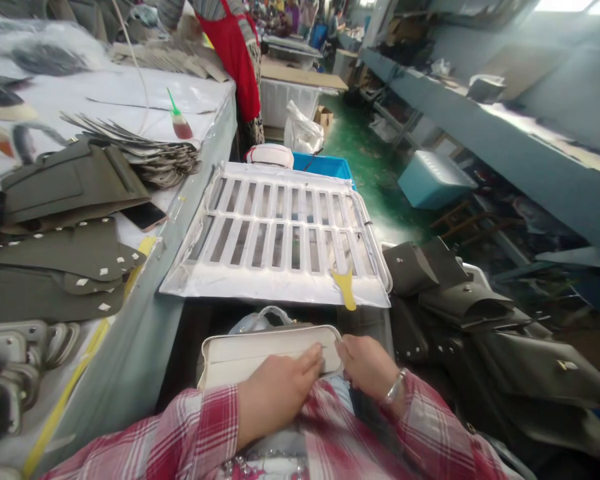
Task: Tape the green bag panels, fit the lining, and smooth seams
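Observation:
A cream-coloured handbag [240, 357] lies on my lap, its flat panel facing up. Behind its far edge a pale looped handle [274, 311] shows. My left hand [285, 381] rests across the panel with fingers extended, close to the right end. At the bag's right edge, my right hand [367, 365] is closed, gripping the rim between thumb and fingers. The undersides of both hands are hidden. Just beyond the bag stands a white slatted rack [260, 285], with a yellow scraper-like piece [345, 290] on its near edge.
On the left, a table [80, 380] carries stacks of dark green leather pieces [65, 180] and a green-tipped bottle [180, 123]. Dark green bags [460, 300] are heaped at my right. Behind the rack are a blue bin [325, 165] and a person in a red apron [235, 53].

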`<state>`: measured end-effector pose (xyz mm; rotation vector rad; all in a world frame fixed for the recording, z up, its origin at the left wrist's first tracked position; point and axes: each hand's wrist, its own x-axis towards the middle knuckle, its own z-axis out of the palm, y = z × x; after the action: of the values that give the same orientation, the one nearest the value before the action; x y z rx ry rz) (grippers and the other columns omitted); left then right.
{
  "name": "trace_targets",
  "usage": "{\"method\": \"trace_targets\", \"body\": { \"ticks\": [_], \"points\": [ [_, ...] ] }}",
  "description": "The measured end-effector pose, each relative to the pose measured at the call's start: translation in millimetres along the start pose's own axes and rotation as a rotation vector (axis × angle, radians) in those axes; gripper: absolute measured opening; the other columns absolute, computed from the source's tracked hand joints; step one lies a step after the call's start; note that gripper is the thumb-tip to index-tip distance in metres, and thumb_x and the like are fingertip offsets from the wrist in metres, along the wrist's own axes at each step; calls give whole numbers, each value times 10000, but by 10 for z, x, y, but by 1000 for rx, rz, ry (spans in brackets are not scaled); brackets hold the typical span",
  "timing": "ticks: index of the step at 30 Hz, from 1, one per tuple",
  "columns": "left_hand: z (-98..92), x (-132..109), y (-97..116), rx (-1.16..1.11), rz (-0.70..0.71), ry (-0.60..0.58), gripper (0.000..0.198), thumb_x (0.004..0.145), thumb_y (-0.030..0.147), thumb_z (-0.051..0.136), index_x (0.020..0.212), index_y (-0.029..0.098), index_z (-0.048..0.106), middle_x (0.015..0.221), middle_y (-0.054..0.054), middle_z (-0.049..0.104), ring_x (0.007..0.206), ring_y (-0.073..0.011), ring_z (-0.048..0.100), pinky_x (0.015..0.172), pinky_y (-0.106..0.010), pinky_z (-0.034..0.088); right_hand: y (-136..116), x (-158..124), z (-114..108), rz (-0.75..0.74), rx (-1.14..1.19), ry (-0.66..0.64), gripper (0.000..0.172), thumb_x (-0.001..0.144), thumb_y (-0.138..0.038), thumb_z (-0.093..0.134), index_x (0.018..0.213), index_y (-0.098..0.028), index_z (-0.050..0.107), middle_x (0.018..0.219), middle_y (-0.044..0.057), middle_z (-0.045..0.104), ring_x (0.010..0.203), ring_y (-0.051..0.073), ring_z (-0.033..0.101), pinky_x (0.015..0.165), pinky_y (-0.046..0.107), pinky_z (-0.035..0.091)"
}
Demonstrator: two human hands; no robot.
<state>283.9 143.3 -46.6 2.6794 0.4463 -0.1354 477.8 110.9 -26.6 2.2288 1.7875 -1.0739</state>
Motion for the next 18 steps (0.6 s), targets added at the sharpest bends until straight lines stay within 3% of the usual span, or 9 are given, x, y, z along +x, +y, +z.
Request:
{"method": "trace_targets", "body": {
  "ticks": [5, 10, 12, 18],
  "points": [
    [-36, -15, -30, 30, 9, -13, 501, 844, 199, 419, 1332, 99, 364, 1475, -172, 223, 891, -242, 639, 661, -330, 533, 53, 68, -47, 64, 243, -133, 368, 911, -368, 325, 621, -170, 436, 505, 38, 594, 342, 100, 498, 374, 200, 346],
    [-92, 5, -6, 19, -24, -33, 488, 856, 282, 464, 1314, 126, 398, 1466, -167, 255, 795, -224, 655, 613, -334, 536, 396, 162, 6, 27, 907, -421, 465, 798, -616, 466, 747, -154, 466, 593, 44, 637, 434, 126, 580, 409, 212, 452],
    [-104, 11, -2, -3, -37, -43, 534, 845, 362, 504, 1317, 134, 401, 1464, -163, 261, 826, -238, 651, 643, -341, 539, 547, 211, 77, -17, 1101, -492, 493, 732, -621, 571, 785, -138, 482, 626, 52, 648, 465, 121, 596, 441, 210, 474],
    [-133, 17, -33, -63, -39, -99, 649, 814, 419, 558, 1355, 132, 344, 1474, -173, 231, 916, -262, 629, 696, -371, 540, 639, 331, 236, -38, 1218, -453, 451, 684, -516, 697, 751, -132, 471, 563, 22, 619, 402, 88, 548, 374, 162, 429]
  ]
}}
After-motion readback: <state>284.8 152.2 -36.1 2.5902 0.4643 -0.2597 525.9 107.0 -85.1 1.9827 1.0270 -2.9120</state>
